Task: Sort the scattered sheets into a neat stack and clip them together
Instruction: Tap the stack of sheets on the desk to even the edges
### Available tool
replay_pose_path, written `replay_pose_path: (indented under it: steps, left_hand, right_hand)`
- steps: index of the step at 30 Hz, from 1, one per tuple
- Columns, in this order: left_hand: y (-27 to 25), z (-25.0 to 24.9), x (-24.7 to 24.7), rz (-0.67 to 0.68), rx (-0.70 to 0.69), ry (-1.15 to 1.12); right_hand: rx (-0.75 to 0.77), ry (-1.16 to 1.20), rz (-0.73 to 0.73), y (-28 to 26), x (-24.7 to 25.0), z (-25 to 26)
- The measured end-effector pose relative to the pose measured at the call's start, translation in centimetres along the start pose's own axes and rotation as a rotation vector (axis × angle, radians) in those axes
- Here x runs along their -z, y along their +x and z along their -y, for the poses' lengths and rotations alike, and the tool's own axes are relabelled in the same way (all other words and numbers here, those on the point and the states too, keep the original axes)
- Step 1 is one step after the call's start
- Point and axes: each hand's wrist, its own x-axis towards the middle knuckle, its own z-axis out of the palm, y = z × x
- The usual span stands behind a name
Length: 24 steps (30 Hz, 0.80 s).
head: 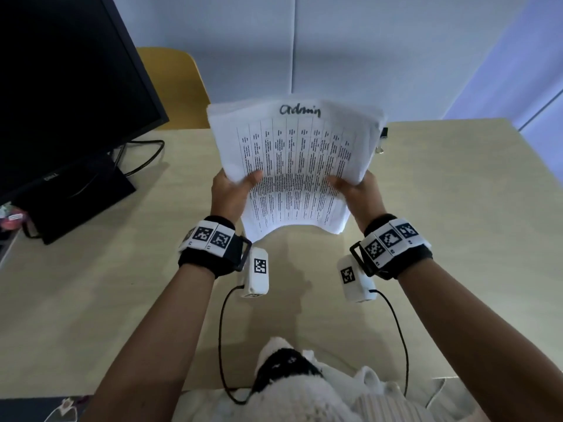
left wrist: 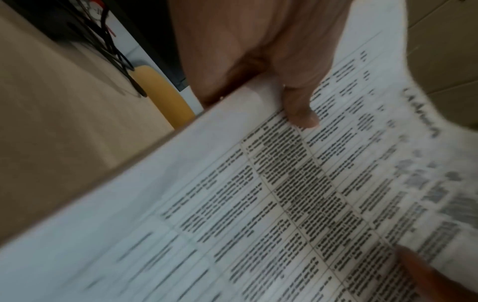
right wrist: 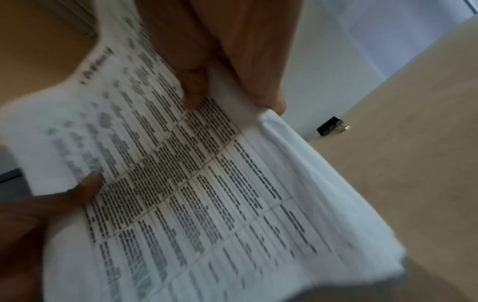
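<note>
In front of you a pale beige wood-grain counter (head: 441,208), a black flat monitor (head: 67,86) on its stand at your left with black cables (head: 146,159) trailing, a mustard-yellow chair back (head: 179,86) behind it, pale bluish-white panelled wall (head: 335,41) beyond, soft even light.

office | black monitor (head: 70,86) and cables on pale desk (head: 457,239) | yellow chair (head: 179,86) | partition wall (head: 365,50)

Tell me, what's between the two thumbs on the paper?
Only the printed top page of the stack of sheets. The left hand and right hand grip opposite edges; the head view shows it.
</note>
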Motion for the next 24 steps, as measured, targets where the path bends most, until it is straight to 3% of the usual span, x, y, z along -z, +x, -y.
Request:
replay_pose_path:
  steps: [4, 8, 17, 24]
  left_hand:
    - [1.2, 0.1, -1.1, -0.083, 0.059, 0.114]
    - [1.2, 1.3, -2.6, 0.003, 0.255, 0.249]
    - [-1.3, 5.4, -5.0, 0.081, 0.610, 0.515]
    - [-1.8, 6.5, -5.6, 0.030, 0.619, 0.723]
  right_hand:
    - [0.040, -0.070, -0.128, 0.9, 0.9, 0.2]
    - [-0.071, -0.241, -0.166, 1.8, 2.3, -1.3]
    - [-0.332, -0.500, -0.068, 0.4, 4.3, -6.1]
    - [-0.365, -0.638, 0.042, 0.6, 5.4, -8.0]
